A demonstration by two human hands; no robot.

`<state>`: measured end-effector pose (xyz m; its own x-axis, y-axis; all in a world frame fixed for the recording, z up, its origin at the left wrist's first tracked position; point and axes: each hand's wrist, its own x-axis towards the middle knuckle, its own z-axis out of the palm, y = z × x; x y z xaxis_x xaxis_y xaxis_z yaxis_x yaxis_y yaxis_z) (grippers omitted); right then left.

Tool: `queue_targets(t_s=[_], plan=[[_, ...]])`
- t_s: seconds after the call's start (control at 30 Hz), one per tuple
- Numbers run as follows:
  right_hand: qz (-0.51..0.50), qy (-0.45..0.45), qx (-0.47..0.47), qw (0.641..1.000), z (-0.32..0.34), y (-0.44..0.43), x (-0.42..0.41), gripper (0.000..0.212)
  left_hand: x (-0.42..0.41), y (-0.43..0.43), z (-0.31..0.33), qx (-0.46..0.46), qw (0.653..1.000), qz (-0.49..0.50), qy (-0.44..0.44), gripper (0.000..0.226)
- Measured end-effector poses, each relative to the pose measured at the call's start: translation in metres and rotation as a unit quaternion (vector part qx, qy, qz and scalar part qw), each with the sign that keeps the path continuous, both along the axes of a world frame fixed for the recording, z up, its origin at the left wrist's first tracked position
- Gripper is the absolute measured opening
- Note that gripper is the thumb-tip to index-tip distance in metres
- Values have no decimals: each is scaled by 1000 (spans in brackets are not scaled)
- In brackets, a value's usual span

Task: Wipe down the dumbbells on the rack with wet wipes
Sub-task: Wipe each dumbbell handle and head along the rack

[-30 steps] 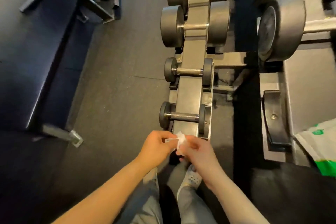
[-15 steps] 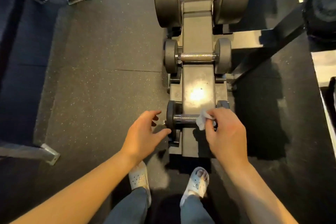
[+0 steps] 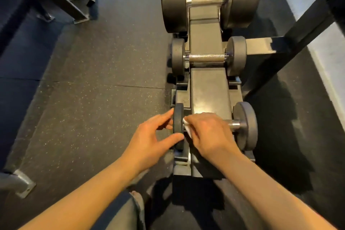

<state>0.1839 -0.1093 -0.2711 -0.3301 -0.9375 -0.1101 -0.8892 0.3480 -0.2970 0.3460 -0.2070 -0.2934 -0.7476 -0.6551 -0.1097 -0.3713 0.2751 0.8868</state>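
The smallest dumbbell point(image 3: 246, 126) sits across the lowest cradle of the rack point(image 3: 209, 89), at its near end. The left hand point(image 3: 149, 136) grips that dumbbell's left head, thumb on the near edge, fingers over the far edge. The right hand point(image 3: 207, 132) curls over the handle beside that head, clamping a white wet wipe point(image 3: 186, 129) against the metal. A bigger dumbbell point(image 3: 206, 58) rests one cradle up the rack.
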Motion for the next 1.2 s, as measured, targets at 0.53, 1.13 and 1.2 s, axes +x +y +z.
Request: queue_targets(t_s=[0.53,1.13,1.2], plan=[[32,273,-95,957,-39,44,-19,22,-15,13,-62,-141,975,35,165,66],[72,419,48,904,3,62,-27,18,-28,15,-77,-101,959,71,253,54],[60,459,61,884,2,71,-29,21,-30,16,-78,-92,958,67,264,54]])
